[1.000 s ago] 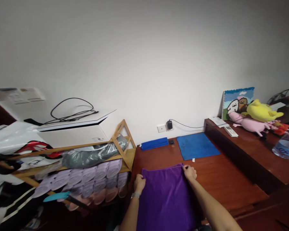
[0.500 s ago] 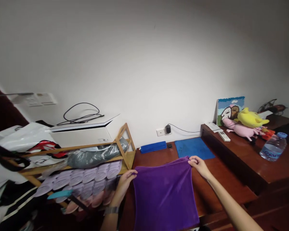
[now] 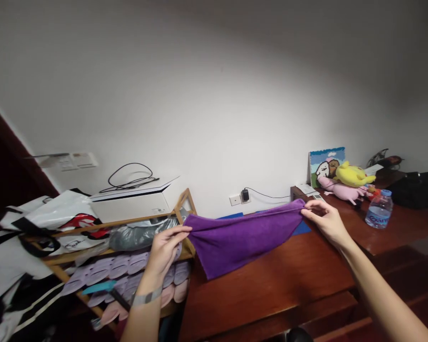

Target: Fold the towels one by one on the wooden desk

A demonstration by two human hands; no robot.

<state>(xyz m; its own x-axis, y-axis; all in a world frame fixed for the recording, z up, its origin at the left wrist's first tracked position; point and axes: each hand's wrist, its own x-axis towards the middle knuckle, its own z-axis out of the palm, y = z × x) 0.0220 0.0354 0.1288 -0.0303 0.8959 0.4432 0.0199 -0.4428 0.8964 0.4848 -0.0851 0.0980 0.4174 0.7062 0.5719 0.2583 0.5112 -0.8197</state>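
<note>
A plain pale wall (image 3: 214, 104), brightest toward the middle and shadowed at the upper corners, rises behind a glossy reddish-brown desk (image 3: 271, 280), with a light wooden rack (image 3: 188, 202) standing beside the desk's left end.

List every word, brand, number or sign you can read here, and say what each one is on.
"Gan", blue lettering on the water bottle; any further letters are unclear.
White box: its small printed label is too small to read.
Wall plates at the left: marks too blurred to read.
I can make out no other text.
</note>
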